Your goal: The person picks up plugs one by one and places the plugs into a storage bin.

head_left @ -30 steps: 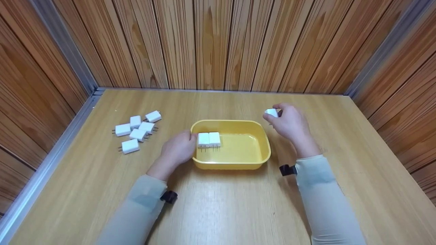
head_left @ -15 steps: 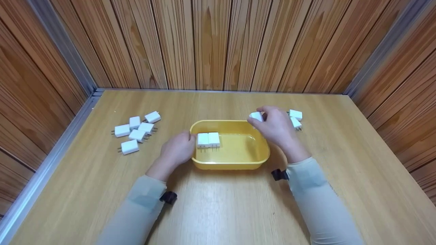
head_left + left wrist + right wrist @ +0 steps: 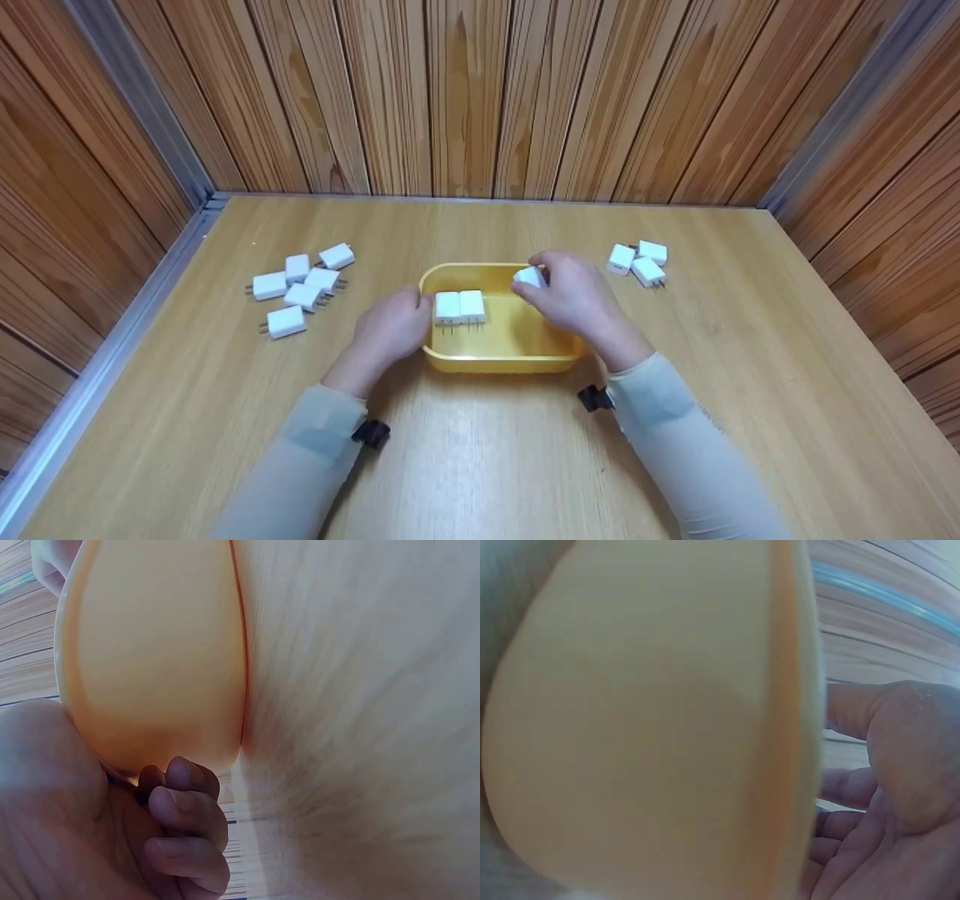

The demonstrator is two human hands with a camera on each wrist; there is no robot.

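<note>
A yellow plastic tub (image 3: 506, 365) stands mid-table. My left hand (image 3: 394, 326) grips its left rim between thumb and curled fingers; the left wrist view shows those fingers (image 3: 187, 810) bent beside the tub's outer wall. Over the tub's right part, my right hand (image 3: 574, 292) pinches a white plug-in charger (image 3: 529, 277) between thumb and fingers. In the right wrist view the tub wall (image 3: 645, 720) hides the fingertips and the charger. Two white chargers (image 3: 460, 307) lie side by side at the left inside the tub, prongs toward me.
Several white chargers (image 3: 304, 298) lie in a loose group on the table's left. Three more chargers (image 3: 647, 271) sit close together at the right rear. Wood-plank walls (image 3: 465, 97) border the table (image 3: 480, 450) at the back and sides.
My right hand has carried the charger left and toward me, from right of the tub to over it. The three chargers at the right rear have come into view. My left hand stays put.
</note>
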